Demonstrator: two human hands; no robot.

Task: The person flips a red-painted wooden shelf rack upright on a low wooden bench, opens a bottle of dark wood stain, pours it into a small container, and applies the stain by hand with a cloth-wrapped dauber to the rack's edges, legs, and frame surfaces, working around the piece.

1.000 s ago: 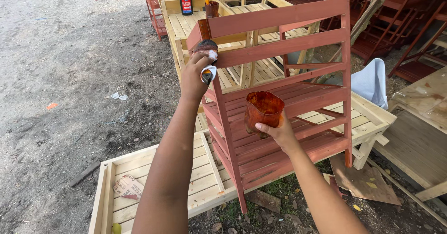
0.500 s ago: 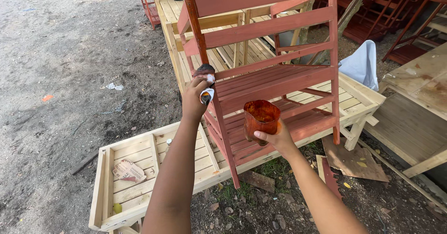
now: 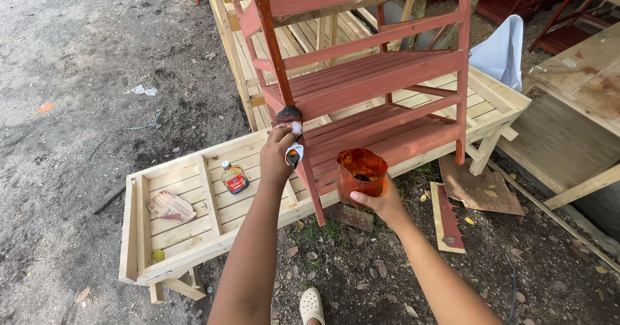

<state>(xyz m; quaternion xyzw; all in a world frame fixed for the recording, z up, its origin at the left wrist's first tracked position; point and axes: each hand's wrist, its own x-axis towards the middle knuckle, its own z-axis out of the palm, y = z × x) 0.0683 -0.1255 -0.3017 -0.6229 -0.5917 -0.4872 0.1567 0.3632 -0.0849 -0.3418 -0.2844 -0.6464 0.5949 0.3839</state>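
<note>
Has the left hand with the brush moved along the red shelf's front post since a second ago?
Yes. The left hand with the brush has gone down the front post of the red shelf, from near the top rail to the lower shelves.

The left hand (image 3: 279, 154) with its brush (image 3: 289, 117) has moved down the red rack's (image 3: 374, 79) front leg; the right hand (image 3: 381, 203) has lowered the cup (image 3: 360, 173).

Stained brush (image 3: 289, 119) against red shelf leg (image 3: 284, 86); cut cup (image 3: 360, 173) upright.
</note>
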